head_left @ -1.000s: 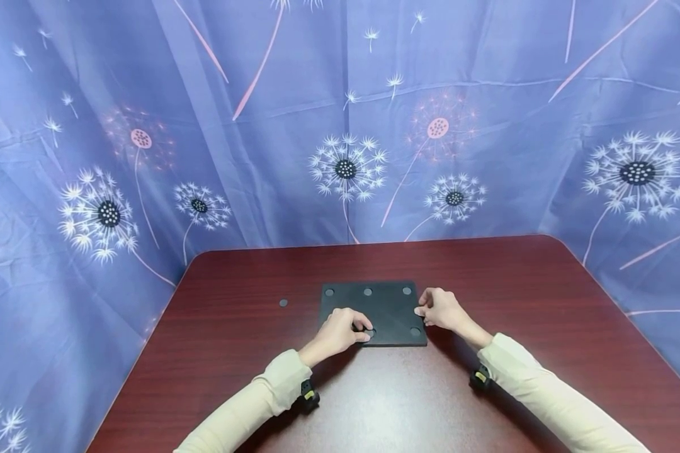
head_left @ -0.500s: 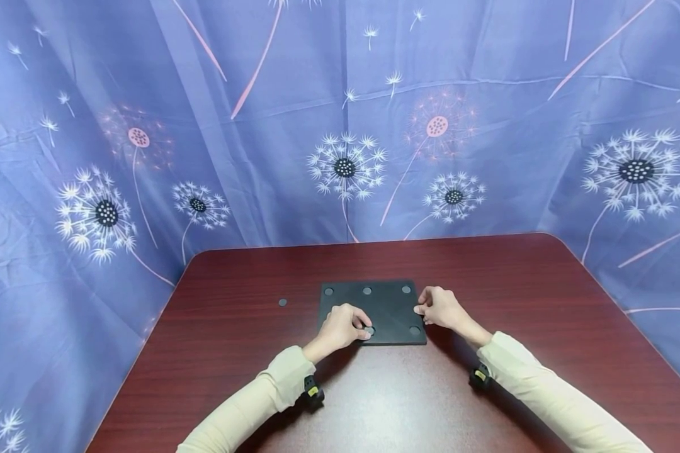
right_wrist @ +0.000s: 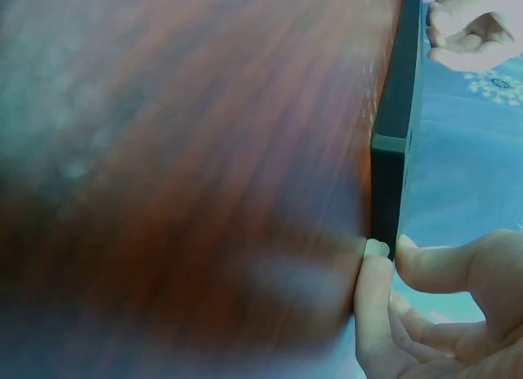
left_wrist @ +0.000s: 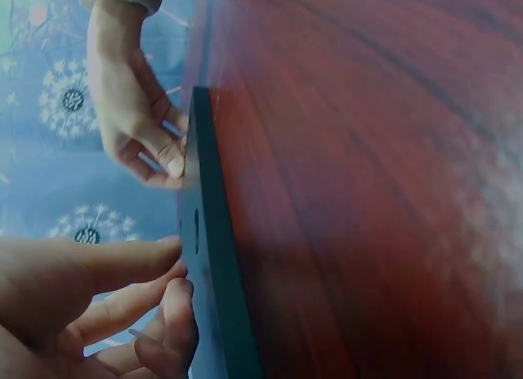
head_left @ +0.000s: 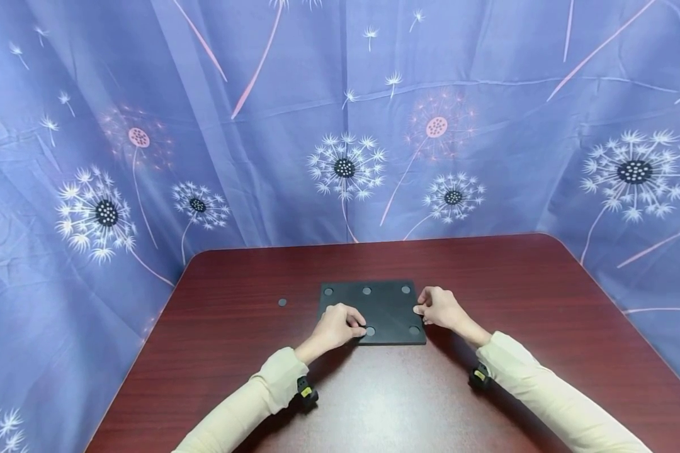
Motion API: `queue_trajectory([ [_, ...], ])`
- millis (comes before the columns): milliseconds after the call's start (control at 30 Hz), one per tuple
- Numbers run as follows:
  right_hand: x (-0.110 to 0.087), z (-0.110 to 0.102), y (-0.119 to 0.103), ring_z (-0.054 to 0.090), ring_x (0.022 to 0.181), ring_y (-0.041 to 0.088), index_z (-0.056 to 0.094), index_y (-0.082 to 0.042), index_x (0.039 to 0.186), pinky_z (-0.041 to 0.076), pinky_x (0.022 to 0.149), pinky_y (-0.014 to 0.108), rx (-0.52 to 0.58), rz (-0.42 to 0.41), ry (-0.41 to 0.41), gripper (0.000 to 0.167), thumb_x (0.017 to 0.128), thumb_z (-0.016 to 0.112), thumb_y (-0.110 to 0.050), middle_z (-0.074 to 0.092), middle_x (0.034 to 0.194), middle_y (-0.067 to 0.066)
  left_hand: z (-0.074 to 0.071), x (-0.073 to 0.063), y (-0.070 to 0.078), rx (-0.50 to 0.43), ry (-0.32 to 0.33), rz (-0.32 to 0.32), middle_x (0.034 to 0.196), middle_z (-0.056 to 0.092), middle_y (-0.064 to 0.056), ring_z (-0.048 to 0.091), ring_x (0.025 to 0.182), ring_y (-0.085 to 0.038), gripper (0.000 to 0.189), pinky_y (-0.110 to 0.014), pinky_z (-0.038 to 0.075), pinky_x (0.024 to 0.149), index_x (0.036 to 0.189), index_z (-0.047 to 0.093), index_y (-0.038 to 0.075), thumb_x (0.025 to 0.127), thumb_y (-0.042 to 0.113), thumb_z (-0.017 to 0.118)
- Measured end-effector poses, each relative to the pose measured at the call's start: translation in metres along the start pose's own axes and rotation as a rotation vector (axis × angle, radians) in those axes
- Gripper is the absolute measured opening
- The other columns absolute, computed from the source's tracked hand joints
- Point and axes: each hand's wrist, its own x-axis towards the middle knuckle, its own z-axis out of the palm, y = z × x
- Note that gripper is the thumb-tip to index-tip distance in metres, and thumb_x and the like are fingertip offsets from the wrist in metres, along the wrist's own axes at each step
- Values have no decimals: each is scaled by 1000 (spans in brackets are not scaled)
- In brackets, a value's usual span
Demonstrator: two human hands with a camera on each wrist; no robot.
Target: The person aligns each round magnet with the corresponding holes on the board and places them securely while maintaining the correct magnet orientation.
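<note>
A flat black rectangular board (head_left: pixel 393 309) lies on the table, with small round grey discs set along its back and front edges. My right hand (head_left: pixel 440 308) pinches the board's right edge; the right wrist view has the thumb (right_wrist: pixel 425 263) at the top face and a finger against the side. Over the board's front left part is my left hand (head_left: pixel 335 326), thumb and fingers loosely bent beside the front middle disc (head_left: pixel 370 331). Nothing shows between those fingers. The board's front left corner is hidden beneath that hand.
A loose grey disc (head_left: pixel 283 302) lies on the reddish-brown table (head_left: pixel 232 340), left of the board. Blue curtains (head_left: pixel 260 126) with dandelion prints hang behind and along both sides of the table.
My left hand has drawn slightly left off the front middle disc, which now shows more fully. The right hand keeps its place at the board's edge.
</note>
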Motion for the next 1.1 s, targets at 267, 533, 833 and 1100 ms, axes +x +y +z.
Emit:
queue_trajectory([
  [267, 1, 0, 1, 64, 56, 11, 58, 5, 90, 54, 51, 26, -2, -1, 2, 14, 88, 67, -5, 64, 74, 11, -23, -1, -17, -16, 59, 14, 80, 73, -2, 58, 56, -4, 13, -24, 51, 65, 94, 75, 7, 91, 14, 65],
  [533, 1, -1, -1, 64, 57, 11, 57, 5, 92, 55, 52, 26, 19, 4, -8, 14, 88, 67, -5, 64, 75, 12, -54, -2, -39, -91, 200, -42, 91, 75, -11, 70, 74, -21, 16, -27, 52, 62, 100, 74, 3, 93, 10, 61],
  [833, 1, -2, -1, 64, 57, 10, 57, 5, 92, 55, 53, 26, 24, 21, -17, 14, 89, 67, -5, 64, 75, 12, -90, -6, -67, -144, 368, -201, 82, 74, -16, 69, 67, -22, 17, -22, 49, 55, 97, 74, 0, 90, 5, 60],
  [1100, 1, -2, -1, 63, 56, 11, 57, 5, 92, 54, 52, 26, 26, 22, -24, 15, 88, 67, -5, 63, 75, 12, -111, -12, -93, -8, 426, -305, 87, 74, -14, 67, 81, -27, 22, -43, 50, 82, 102, 73, -1, 84, 3, 60],
])
